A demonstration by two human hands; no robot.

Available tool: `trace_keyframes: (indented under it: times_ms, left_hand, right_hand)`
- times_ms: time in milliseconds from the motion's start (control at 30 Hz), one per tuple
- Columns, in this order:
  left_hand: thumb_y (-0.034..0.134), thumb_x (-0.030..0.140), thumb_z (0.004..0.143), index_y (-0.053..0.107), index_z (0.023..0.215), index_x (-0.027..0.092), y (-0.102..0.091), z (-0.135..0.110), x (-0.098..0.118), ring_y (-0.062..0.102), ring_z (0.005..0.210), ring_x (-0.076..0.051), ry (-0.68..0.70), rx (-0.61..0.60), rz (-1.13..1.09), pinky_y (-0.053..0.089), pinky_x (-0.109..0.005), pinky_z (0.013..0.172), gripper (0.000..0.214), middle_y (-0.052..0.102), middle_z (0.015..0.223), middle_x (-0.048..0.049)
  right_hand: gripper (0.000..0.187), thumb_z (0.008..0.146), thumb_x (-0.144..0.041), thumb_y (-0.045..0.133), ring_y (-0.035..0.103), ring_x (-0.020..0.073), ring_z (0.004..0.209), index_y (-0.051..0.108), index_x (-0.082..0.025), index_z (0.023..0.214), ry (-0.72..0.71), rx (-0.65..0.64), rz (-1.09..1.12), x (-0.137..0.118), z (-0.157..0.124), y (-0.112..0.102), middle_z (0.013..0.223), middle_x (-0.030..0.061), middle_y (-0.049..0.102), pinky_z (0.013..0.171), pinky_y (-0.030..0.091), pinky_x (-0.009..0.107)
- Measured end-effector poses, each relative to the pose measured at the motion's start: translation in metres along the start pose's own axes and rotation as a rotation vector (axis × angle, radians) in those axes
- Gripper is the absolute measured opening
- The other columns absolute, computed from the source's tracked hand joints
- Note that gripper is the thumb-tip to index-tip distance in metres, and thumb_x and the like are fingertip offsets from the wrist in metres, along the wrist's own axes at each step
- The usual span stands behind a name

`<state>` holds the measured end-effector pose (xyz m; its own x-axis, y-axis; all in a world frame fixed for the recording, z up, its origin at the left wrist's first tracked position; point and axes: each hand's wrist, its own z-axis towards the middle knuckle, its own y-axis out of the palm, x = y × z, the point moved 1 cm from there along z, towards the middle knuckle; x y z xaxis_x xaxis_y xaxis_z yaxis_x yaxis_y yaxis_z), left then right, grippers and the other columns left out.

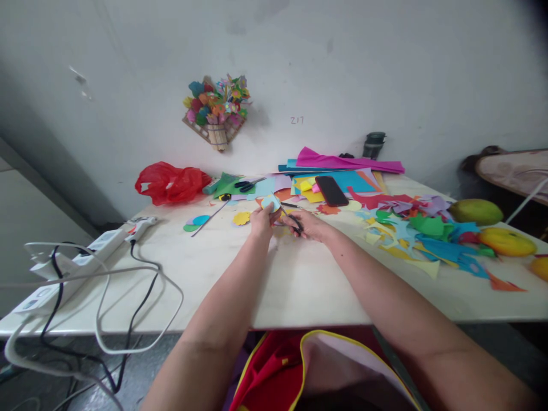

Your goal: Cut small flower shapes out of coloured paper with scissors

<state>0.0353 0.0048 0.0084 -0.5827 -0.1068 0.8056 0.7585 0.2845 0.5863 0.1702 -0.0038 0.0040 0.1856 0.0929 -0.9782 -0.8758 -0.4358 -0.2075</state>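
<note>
My left hand (261,219) pinches a small light-blue piece of paper (269,201) near the middle of the table, its thumb on top. My right hand (309,225) is closed around the dark handles of a pair of scissors (295,221), whose tips point left toward the left hand. Whether the blades touch the paper is too small to tell. A yellow scalloped paper shape (241,218) lies just left of my left hand. Behind my hands lie a pen (291,205), orange paper shapes (327,209) and a dark phone (331,190).
Colourful paper scraps (411,228) and mangoes (476,212) cover the right side. Coloured sheets (342,181) lie at the back, beside a red plastic bag (171,182) and second scissors (246,185). A power strip (81,268) with loose cables (145,308) takes up the left.
</note>
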Motion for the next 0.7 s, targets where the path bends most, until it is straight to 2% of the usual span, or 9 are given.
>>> trace_keyframes:
  times_ms: [467,700]
  left_hand:
    - [0.061,0.007,0.077,0.06,0.074,0.013,0.0013,-0.0032,0.001,0.065,0.056,-0.012,-0.019,0.021,-0.008,0.051,-0.022,0.058,0.007,0.065,0.065,-0.003]
    - [0.065,0.007,0.073,0.06,0.072,0.013,0.0002,-0.0007,0.0007,0.062,0.055,-0.011,0.003,0.031,0.003,0.051,-0.022,0.062,0.007,0.063,0.064,-0.0015]
  right_hand:
    - [0.026,0.079,-0.038,0.067,0.046,0.0047,0.036,0.057,-0.016,0.072,0.005,0.002,0.025,-0.0037,-0.0033,0.0002,0.05,-0.0045,0.051,0.026,0.022,0.014]
    - [0.026,0.081,-0.04,0.066,0.045,0.0048,0.037,0.059,-0.015,0.075,0.016,0.006,0.008,-0.0028,-0.0032,-0.0002,0.051,-0.0043,0.051,0.026,0.022,0.014]
